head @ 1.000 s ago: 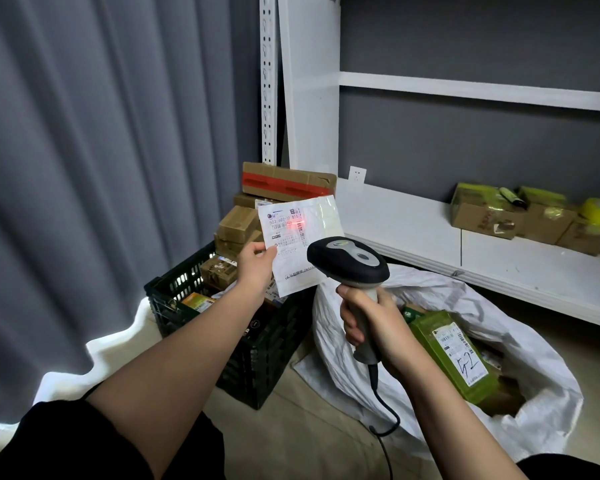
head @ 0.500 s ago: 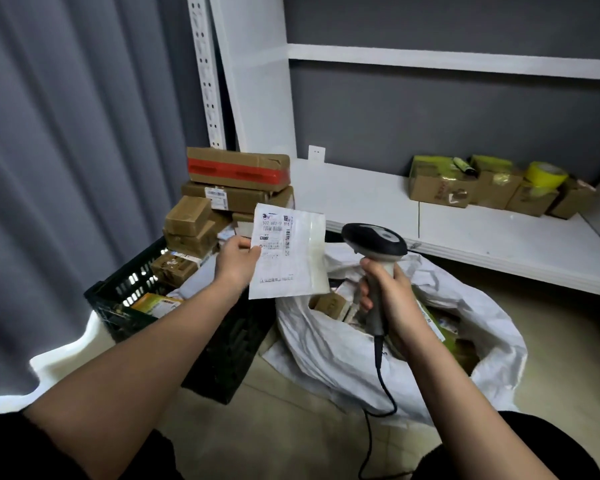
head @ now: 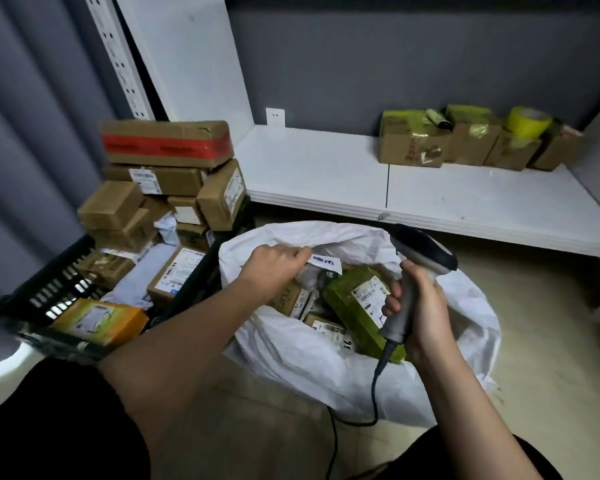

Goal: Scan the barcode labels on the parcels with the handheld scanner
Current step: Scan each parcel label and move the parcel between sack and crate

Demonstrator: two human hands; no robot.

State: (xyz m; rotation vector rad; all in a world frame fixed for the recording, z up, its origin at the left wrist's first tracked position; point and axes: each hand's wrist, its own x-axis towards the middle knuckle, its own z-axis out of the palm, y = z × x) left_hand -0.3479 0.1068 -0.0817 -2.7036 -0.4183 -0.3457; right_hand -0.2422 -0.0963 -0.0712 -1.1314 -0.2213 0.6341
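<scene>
Left hand: we reach our left hand [head: 274,263] forward over the near-left rim of the white sack [head: 326,362], forearm running up from the lower left, wrist bent down. The fingers are curled and bunched at a small white parcel [head: 324,263] with dark handwriting near the sack's far rim; we seem to pinch its edge, though the fingertips are partly hidden.

Right hand: our right hand [head: 420,306] is wrapped round the grey grip of the handheld scanner [head: 416,271], fingers curled across the front and thumb behind. The forearm comes up from the lower right corner.

Scanner: it stands nearly upright over the right side of the sack's mouth, its dark head [head: 425,247] tipped away toward the shelf. Its black cable [head: 374,386] hangs from the grip's base and loops over the sack's near wall to the floor.

Parcels in sack: a green-wrapped parcel [head: 357,306] with a white barcode label [head: 369,294] lies tilted just left of the scanner grip; brown labelled boxes [head: 324,327] lie beside it.

Crate: a black crate [head: 54,289] at the left touches the sack and holds stacked cardboard boxes; the top one has a red tape band [head: 167,147]. An orange box [head: 101,320] sits at the crate's near corner.

Shelf: a white shelf [head: 326,174] behind the sack carries brown boxes [head: 413,147] and a yellow tape roll [head: 527,121] at its far right corner.
</scene>
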